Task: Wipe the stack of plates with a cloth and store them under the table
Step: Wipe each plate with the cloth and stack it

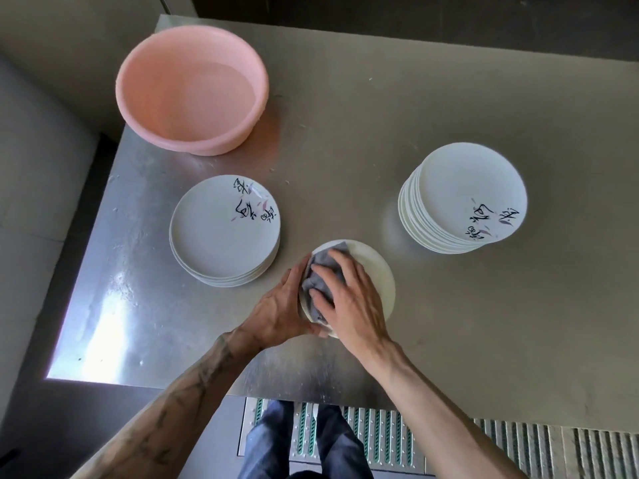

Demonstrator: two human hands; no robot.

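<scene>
A single white plate (378, 274) is held near the front middle of the steel table. My left hand (280, 307) grips its left rim, thumb curled over the near edge. My right hand (352, 299) presses a grey cloth (320, 280) flat onto the plate with spread fingers. A low stack of white plates (214, 233) with black brush lettering stands to the left. A taller stack of the same plates (460, 198) stands to the right.
A pink plastic basin (192, 88) with a little water sits at the table's back left. The steel table (345, 140) ends at a front edge near my legs; a floor drain grate (380, 440) runs below. A wall lies to the left.
</scene>
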